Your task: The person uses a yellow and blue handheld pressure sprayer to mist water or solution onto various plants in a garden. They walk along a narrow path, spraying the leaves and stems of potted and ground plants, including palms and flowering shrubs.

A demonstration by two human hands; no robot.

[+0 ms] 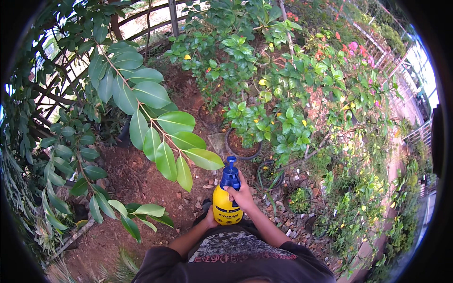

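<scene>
A yellow pump sprayer (227,203) with a blue top and plunger stands upright in front of my body. My right hand (242,195) is closed round its blue neck, the thumb lying across the front. Low on the bottle's left side, my left hand (211,218) holds it near the base; most of those fingers are hidden. Just beyond the plunger hangs a leafy branch (165,137) with broad glossy leaves, its tip close to the sprayer's top.
A potted shrub (243,144) grows ahead of me, with pink flowers (361,52) farther right. Small dark pots (317,227) stand on stony soil to my right. Reddish soil (127,174) spreads to the left. Wooden fencing (174,19) runs behind, and a paved path (394,174) lies at right.
</scene>
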